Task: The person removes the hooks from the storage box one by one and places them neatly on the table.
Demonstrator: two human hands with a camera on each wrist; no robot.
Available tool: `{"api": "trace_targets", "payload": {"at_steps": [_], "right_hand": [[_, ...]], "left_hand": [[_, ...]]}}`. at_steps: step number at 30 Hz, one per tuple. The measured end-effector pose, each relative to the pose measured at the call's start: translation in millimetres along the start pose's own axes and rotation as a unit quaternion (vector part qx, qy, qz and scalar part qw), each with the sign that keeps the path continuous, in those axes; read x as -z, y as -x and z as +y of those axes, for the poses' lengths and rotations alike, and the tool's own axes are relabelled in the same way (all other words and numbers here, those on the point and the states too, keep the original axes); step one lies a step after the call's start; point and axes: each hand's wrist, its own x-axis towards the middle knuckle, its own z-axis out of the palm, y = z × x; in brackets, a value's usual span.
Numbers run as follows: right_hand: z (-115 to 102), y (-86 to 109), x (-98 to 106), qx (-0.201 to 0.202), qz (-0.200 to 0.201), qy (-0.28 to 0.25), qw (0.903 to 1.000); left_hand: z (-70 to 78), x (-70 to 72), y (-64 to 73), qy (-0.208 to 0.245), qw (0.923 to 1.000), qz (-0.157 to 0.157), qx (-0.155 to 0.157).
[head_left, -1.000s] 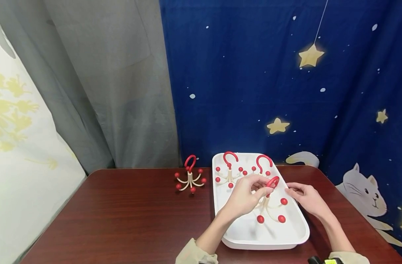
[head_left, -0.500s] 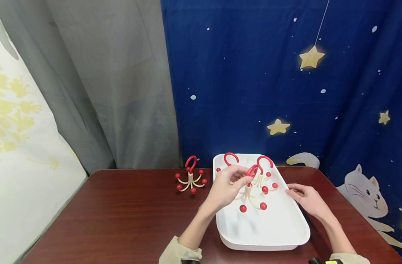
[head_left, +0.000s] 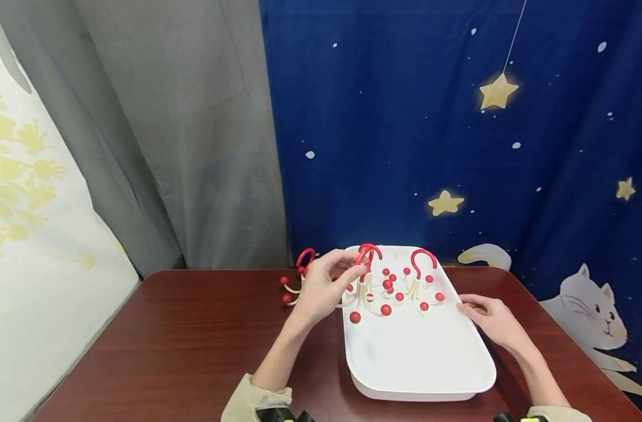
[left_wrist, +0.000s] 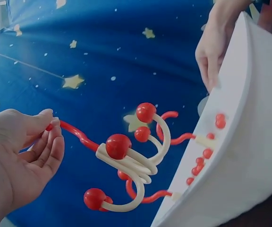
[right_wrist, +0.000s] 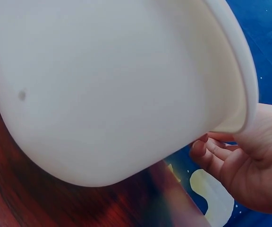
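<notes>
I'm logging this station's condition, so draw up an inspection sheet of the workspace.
Surface: reddish-brown table bearing a white tray.
Job's things: held hanger in the air; two hangers standing in the tray's far end; table hanger left of the tray, partly hidden.
Clutter: nothing seen.
Grips: left grip pinches the held hanger's red hook; right grip is at the tray's right rim.
Cables: nothing seen.
Surroundings: grey curtain, starry blue curtain.
</notes>
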Motion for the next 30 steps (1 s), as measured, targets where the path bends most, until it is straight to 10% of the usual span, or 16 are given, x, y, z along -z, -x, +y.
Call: {"api": "trace_targets", "payload": {"at_steps": [30], "right_hand": [[3,0.2,-2,0.0,0.003,-0.025,0.9997]], "left_hand": [[-21.2,118.2,9.4,0.049,0.9911,0.117,-0.04]]}}
